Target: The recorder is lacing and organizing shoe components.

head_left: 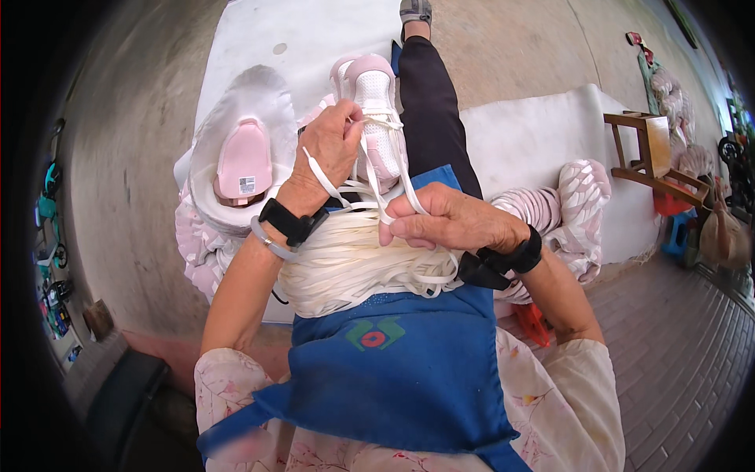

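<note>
A pink and white shoe upper [380,98] lies in front of me, with a cream shoelace [411,185] threaded across its eyelets. Pinched fingers of my left hand [329,145] hold the lace at the upper's left side, and a loose lace end hangs beside that wrist. Lower and to the right, my right hand [447,219] is closed on another stretch of the same lace, its thumb pressed to the forefinger. Under both hands, a thick bundle of cream laces [354,271] rests across my lap on the blue apron [401,338].
To the left, a pink sole-shaped piece [245,157] with a label sits on a pale rounded form [206,149]. Stacked pink and white uppers [583,197] lie on the white sheet [503,126] at right. Beyond them is a wooden stool [653,145]. My dark-trousered leg [431,102] stretches forward.
</note>
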The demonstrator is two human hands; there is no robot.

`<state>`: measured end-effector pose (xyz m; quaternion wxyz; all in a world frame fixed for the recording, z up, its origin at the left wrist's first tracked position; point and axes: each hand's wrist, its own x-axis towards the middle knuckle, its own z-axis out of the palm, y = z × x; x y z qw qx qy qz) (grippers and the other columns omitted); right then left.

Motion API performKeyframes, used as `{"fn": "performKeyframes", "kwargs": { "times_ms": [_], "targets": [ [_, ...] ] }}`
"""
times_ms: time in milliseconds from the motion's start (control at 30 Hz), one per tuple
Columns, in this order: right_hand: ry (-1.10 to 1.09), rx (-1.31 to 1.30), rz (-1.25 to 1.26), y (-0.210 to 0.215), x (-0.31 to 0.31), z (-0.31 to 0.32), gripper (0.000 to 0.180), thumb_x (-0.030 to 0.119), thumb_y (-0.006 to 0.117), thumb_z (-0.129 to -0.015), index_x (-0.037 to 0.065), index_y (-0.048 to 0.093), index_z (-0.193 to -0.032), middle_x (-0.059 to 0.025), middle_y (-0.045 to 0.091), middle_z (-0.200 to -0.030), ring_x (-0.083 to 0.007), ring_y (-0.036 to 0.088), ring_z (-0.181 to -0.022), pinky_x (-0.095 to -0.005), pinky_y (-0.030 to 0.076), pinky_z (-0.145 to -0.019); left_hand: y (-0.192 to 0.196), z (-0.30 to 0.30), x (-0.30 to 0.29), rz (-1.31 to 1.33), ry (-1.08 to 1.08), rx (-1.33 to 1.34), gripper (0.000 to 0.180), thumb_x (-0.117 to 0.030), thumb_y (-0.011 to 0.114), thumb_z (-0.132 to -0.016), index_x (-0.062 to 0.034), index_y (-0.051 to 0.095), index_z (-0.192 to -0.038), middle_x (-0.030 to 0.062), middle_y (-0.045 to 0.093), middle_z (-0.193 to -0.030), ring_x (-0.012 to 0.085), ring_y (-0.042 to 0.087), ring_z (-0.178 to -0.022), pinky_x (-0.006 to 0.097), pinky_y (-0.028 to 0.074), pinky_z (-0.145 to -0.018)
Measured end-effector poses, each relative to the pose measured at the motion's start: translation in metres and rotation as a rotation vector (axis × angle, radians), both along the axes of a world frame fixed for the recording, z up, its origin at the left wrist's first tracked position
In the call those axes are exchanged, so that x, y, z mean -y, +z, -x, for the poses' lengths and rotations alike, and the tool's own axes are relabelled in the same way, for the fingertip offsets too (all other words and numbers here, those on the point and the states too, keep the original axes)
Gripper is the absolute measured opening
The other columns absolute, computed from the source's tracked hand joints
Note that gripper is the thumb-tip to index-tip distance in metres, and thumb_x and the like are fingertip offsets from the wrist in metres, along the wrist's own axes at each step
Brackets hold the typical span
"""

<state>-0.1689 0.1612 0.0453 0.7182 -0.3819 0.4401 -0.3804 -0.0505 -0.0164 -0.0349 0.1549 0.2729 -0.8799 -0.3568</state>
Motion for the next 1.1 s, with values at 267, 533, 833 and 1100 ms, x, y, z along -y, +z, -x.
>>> {"fn": "performKeyframes", "kwargs": {
  "times_ms": [267, 533, 833, 1100],
  "targets": [
    [-0.071, 0.314, -0.086, 0.017, -0.017, 0.033, 0.026, 0.02, 0.052, -0.097, -0.004, 0.063, -0.094, 0.0055, 0.04, -0.063, -0.0026, 0.032, -0.054, -0.0198, 0.024, -0.048, 0.015, 0.003, 0.012, -0.664, 0.24, 0.449, 0.014, -0.012, 0.051, -0.089, 0.0009, 0.05, -0.093, 0.0083, 0.057, -0.075, 0.0158, 0.056, -0.047, 0.028, 0.048, -0.035],
    [0.127, -0.176, 0.033, 0.015, 0.015, -0.011, 0.025, 0.023, 0.049, -0.095, 0.003, 0.064, -0.094, -0.0078, 0.053, -0.067, -0.0174, 0.051, -0.06, -0.0302, 0.042, -0.058, 0.046, -0.01, -0.001, -1.171, 0.095, 0.44, 0.036, -0.032, 0.05, -0.095, 0.0035, 0.055, -0.094, 0.0123, 0.062, -0.07, 0.0209, 0.064, -0.057, 0.031, 0.056, -0.051],
    [-0.051, -0.63, 0.137, 0.007, 0.017, 0.011, 0.036, 0.033, 0.056, -0.092, -0.002, 0.064, -0.091, -0.016, 0.058, -0.067, -0.0259, 0.058, -0.061, -0.0355, 0.046, -0.06, 0.029, -0.024, -0.021, -1.667, 0.257, 0.043, 0.018, -0.017, 0.056, -0.093, 0.0004, 0.059, -0.097, -0.0043, 0.05, -0.06, 0.0029, 0.04, -0.042, 0.019, 0.038, -0.04],
    [0.178, -0.766, 0.424, 0.009, 0.016, -0.028, 0.023, 0.019, 0.055, -0.092, -0.002, 0.057, -0.083, -0.0226, 0.053, -0.064, -0.0358, 0.056, -0.06, -0.0415, 0.045, -0.055, 0.034, -0.008, -0.02, -1.771, 0.306, -0.022, 0.039, -0.037, 0.046, -0.099, -0.0002, 0.054, -0.108, 0.0098, 0.065, -0.088, 0.0049, 0.047, -0.048, 0.017, 0.043, -0.045]
  ]
}}
